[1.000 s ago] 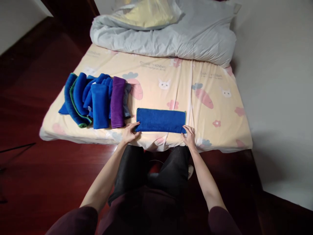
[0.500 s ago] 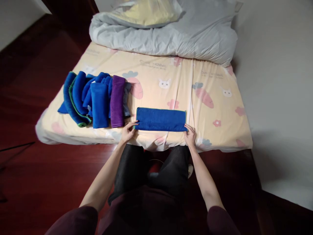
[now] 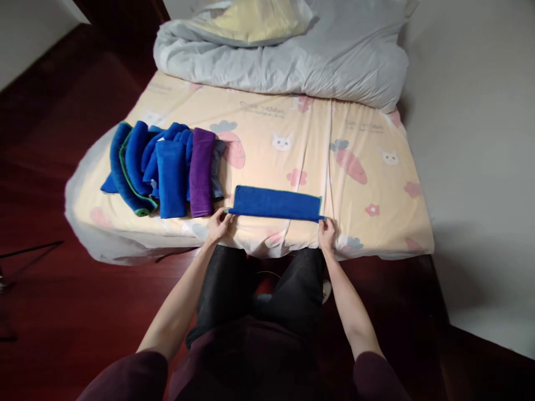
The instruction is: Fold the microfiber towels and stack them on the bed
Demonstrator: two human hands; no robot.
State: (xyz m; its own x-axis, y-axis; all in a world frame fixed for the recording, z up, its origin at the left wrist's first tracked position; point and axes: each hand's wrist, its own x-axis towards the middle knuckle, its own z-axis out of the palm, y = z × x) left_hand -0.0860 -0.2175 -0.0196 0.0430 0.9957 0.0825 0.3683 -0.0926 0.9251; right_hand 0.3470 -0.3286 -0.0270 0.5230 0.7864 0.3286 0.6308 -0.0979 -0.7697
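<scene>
A blue towel [image 3: 276,203] with green edging lies as a long strip near the front edge of the bed, its near edge turned up into a narrow fold. My left hand [image 3: 219,224] pinches the left end of that fold. At the right end, my right hand [image 3: 327,231] grips the fold's other corner between thumb and fingers. To the left sits a pile of rolled and folded cloths: a blue folded towel [image 3: 173,178], a purple towel [image 3: 201,172] and a green-edged blue roll [image 3: 121,167] among several.
The bed [image 3: 355,217] has a cream sheet with carrots and rabbits. A grey quilt [image 3: 284,67] is bunched at the far side, with a yellow pillow [image 3: 254,22] on it. A white wall [image 3: 476,167] stands at the right. Dark red floor [image 3: 108,312] surrounds the bed.
The near edge of the blue towel has been lifted and folded over, so the strip looks narrower. Both hands have closed on its near corners.
</scene>
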